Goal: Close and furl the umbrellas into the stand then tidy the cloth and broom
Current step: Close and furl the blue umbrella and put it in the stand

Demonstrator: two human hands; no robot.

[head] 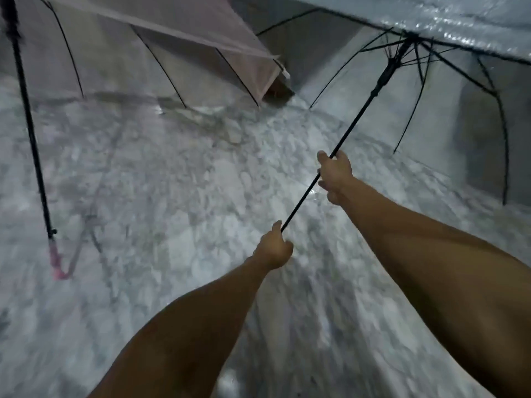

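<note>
Head view looked down over both our bare forearms onto a pale marbled floor (pixel 143 182), and the whole picture was somewhat blurred. Our left hand (pixel 273 249) was curled in a fist round the lower end of the thin black shaft (pixel 353 122) of the clear umbrella (pixel 448 21); the handle itself was hidden inside the fist. Our right hand (pixel 334 173) sat further up the same shaft, fingers wrapped round it, well below the runner (pixel 386 67) where the black ribs fan out. That umbrella was open, its transparent canopy spread across the upper right of the view, the shaft slanting up and to the right from our hands. To the left a second open umbrella, the pink-tinted umbrella (pixel 178 53), lay tipped with its canopy edge and rib tips on the floor, apart from both hands. Its black shaft ran down the left edge of the view to a pink hooked handle (pixel 59 262), which hung just above the floor or touched it; we could not tell which
</note>
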